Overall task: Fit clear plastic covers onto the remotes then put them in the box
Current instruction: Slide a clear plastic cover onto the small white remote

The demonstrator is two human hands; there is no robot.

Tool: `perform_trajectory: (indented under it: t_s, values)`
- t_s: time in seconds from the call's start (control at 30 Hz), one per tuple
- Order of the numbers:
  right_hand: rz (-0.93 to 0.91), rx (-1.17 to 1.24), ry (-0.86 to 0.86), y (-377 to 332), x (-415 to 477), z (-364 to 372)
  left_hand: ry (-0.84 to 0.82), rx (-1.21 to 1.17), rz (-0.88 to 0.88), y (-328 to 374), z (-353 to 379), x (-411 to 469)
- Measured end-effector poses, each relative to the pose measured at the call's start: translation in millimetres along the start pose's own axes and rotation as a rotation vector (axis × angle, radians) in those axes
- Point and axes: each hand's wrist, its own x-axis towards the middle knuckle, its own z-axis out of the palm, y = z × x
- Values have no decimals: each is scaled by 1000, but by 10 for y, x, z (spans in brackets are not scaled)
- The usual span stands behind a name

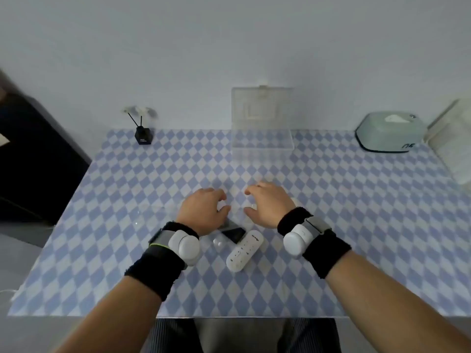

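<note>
Hovering: left hand (204, 208) and right hand (267, 203) loosely curled, empty; white remote (243, 252) behind fingers looks light, rigid, slippery — grip long edges.

Black remote (233, 234) half under left hand (204, 210)

Both hands (237, 207) hover over the checkered table (356, 225) — white remote (243, 252) just behind.

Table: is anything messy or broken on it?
Nothing looks broken or spilled. The white remote lies slanted beside a black remote, partly hidden by the left hand. The clear box stands open at the back.
</note>
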Motion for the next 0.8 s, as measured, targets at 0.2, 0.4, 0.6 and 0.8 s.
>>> perform_trajectory:
  t_s: [0.2,0.4,0.6,0.8]
  values:
    - [-182,-122,-77,-65,17,341,82,21,68,-98,353,-56]
    - [-207,-179,-72,-82,8,385,145,25,70,-138,376,-79]
    - [-99,-102,201,-83,-128,374,286,-2,82,-124,352,-154]
    - [68,389,293,-147,-426,361,370,-437,-142,56,400,-373]
